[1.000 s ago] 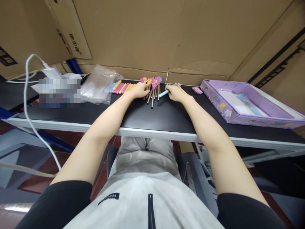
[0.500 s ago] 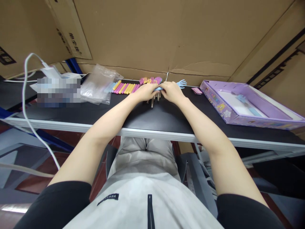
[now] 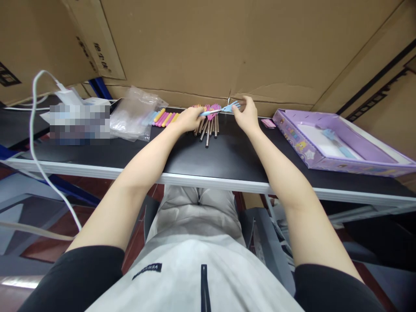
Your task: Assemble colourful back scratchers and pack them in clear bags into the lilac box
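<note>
My left hand (image 3: 187, 119) and my right hand (image 3: 246, 113) hold a small blue hand-shaped scratcher (image 3: 224, 108) between them, a little above the black table (image 3: 227, 158). The left hand pinches its handle end; the right hand's fingers close on its blue claw end. Under the left hand lies a bundle of metal rods with pink and yellow hand-shaped tips (image 3: 209, 123). A row of pink and yellow sleeves (image 3: 164, 118) lies just left of it.
An open purple box (image 3: 338, 141) with a blue piece inside sits at the right. A small pink piece (image 3: 269, 123) lies near it. Clear plastic bags (image 3: 136, 115), a white charger and cable (image 3: 39, 117) lie at the left. Cardboard walls stand behind.
My right hand picked the blue scratcher up from the table, brought it to my left hand, then slid right along it to the claw end as it lifted.
</note>
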Action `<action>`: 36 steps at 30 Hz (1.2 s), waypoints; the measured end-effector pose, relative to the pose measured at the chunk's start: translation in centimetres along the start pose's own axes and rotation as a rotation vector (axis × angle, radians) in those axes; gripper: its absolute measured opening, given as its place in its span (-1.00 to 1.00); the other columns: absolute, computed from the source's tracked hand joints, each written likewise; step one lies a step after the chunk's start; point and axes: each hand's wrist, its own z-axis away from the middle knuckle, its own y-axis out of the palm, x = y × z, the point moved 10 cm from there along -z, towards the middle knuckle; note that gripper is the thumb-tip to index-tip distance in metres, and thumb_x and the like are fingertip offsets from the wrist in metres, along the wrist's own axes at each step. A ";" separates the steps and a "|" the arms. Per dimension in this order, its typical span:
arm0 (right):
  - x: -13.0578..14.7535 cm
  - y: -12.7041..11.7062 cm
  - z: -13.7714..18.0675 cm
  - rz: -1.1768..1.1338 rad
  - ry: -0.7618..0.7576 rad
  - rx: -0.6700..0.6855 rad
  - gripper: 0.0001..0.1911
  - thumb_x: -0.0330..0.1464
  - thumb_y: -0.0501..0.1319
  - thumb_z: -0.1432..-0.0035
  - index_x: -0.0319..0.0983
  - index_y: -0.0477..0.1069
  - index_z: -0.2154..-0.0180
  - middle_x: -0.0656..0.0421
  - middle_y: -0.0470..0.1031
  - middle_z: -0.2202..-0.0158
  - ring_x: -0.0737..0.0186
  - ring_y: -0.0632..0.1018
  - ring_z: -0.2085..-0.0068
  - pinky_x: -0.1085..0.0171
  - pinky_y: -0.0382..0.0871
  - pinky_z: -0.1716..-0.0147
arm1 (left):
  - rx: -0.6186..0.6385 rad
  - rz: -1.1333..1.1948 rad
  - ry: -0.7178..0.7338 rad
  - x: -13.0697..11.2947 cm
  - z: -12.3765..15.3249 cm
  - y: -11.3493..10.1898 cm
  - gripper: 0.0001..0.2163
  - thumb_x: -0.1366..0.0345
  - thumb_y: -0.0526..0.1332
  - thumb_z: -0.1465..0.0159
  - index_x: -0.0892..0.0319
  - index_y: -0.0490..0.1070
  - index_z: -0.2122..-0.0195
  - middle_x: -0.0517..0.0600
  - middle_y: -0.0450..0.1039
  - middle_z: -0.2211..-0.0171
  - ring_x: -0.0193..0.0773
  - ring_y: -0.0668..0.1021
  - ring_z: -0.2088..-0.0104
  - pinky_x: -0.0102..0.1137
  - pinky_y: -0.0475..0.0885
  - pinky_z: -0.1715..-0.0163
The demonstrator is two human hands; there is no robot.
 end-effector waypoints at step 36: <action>-0.8 3.5 1.7 -0.952 0.505 0.013 -0.50 0.01 0.48 -0.18 -0.17 0.30 0.35 0.36 0.33 0.49 0.45 0.43 0.46 0.43 0.31 0.43 | -0.068 0.145 0.089 -3.5 0.1 -0.9 -0.77 0.18 0.14 -0.48 0.16 0.50 0.01 0.11 0.58 0.16 -0.05 0.57 0.10 -0.24 0.40 0.01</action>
